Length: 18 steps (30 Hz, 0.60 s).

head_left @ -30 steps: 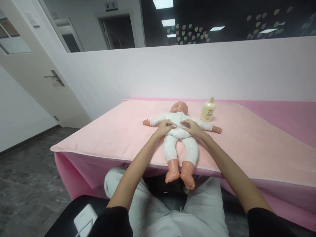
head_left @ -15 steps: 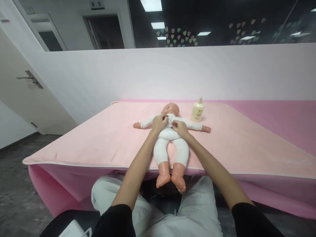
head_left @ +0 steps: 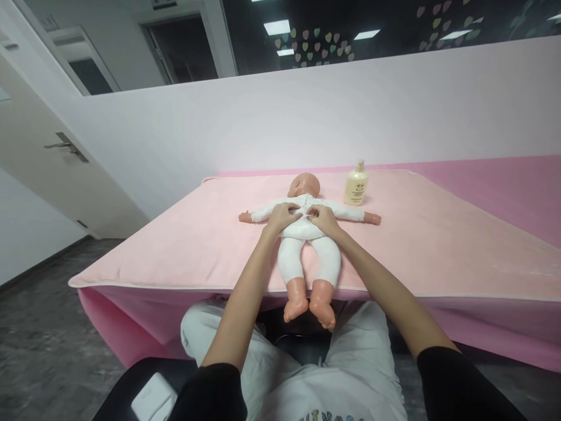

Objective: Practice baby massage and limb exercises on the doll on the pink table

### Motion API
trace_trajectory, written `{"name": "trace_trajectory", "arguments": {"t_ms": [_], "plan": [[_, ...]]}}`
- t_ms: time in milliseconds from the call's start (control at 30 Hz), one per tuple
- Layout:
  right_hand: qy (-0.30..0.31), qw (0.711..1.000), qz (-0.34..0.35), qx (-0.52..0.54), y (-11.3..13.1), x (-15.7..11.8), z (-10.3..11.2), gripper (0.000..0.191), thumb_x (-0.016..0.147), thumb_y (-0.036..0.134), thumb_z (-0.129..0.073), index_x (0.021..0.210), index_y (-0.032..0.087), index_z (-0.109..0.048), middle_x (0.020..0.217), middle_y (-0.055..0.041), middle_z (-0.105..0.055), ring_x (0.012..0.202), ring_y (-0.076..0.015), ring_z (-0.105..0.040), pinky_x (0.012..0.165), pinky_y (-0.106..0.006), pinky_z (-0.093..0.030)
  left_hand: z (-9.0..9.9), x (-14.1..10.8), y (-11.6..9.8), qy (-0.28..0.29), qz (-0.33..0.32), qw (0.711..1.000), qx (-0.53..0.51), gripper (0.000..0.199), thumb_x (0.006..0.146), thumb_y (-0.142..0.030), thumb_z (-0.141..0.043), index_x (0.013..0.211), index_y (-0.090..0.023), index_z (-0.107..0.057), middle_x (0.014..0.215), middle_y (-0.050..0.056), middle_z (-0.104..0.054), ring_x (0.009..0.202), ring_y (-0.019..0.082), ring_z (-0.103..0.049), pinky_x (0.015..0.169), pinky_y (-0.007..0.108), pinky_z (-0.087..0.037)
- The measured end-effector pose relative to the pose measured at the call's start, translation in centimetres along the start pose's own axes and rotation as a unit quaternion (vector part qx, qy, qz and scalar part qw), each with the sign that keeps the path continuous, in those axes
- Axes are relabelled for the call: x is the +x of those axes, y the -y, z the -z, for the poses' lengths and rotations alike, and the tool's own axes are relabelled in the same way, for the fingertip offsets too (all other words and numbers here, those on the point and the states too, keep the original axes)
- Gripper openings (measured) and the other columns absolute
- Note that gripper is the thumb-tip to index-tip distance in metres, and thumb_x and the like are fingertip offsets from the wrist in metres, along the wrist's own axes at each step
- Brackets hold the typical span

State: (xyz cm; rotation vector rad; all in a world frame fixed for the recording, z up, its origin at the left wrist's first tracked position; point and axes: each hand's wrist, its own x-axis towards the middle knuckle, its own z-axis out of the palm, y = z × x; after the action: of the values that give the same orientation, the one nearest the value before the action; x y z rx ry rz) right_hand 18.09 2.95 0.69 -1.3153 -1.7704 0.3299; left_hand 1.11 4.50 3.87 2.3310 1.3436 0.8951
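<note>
A baby doll (head_left: 302, 229) lies on its back on the pink table cover, its arms spread wide. It wears a white cloth body suit, and its bare feet hang over the front edge. My left hand (head_left: 283, 217) rests on the left side of the doll's chest, thumb and fingers apart. On the other side of the chest, my right hand (head_left: 324, 218) touches the suit with bent fingers and a small gap to the thumb. No separate object shows in either hand.
A pale yellow pump bottle (head_left: 356, 186) stands beyond the doll's right-side arm. The light pink cover (head_left: 175, 245) drapes over the table edge. A white wall (head_left: 280, 128) rises behind, with a door (head_left: 39, 175) at left. A white box-shaped item (head_left: 153, 397) lies at lower left.
Both hands have shifted slightly on the doll's chest; the fingers of my left hand have spread from a pinch near the neck. The camera view has tilted and moved a little.
</note>
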Motion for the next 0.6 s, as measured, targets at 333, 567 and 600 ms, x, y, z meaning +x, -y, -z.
{"name": "trace_trajectory", "arguments": {"t_ms": [333,567,600], "plan": [[-0.173,0.98,0.079,-0.058,1.0,-0.7,0.4,0.033,0.084,0.017,-0.047,0.113,0.015,-0.061,0.112,-0.0132,-0.063,0.106,-0.0246,-0.056,0.098,-0.039,-0.042,-1.4,0.2,1.7,-0.079,0.016,0.992,-0.093,0.015,0.074,-0.025,-0.068,0.085,-0.017,-0.074,0.085,0.004,-0.075,0.078,0.016,-0.067,0.078,0.028,-0.051],[0.002,0.988,0.001,-0.154,-0.5,1.0,0.4,0.032,0.079,0.025,-0.064,0.108,0.013,-0.066,0.111,-0.0138,-0.066,0.107,-0.0269,-0.059,0.095,-0.038,-0.044,-1.2,0.1,1.3,-0.05,-0.012,0.991,-0.121,0.02,0.073,-0.016,-0.063,0.089,-0.017,-0.076,0.092,0.005,-0.075,0.087,0.017,-0.067,0.084,0.028,-0.051],[0.021,0.986,-0.009,-0.163,-0.5,1.4,0.5,0.03,0.08,0.027,-0.064,0.106,0.014,-0.067,0.111,-0.013,-0.067,0.105,-0.0264,-0.06,0.093,-0.037,-0.045,-1.1,0.0,1.2,-0.048,-0.015,0.992,-0.113,0.022,0.073,-0.015,-0.062,0.089,-0.017,-0.076,0.093,0.005,-0.075,0.087,0.018,-0.067,0.084,0.029,-0.051]]}}
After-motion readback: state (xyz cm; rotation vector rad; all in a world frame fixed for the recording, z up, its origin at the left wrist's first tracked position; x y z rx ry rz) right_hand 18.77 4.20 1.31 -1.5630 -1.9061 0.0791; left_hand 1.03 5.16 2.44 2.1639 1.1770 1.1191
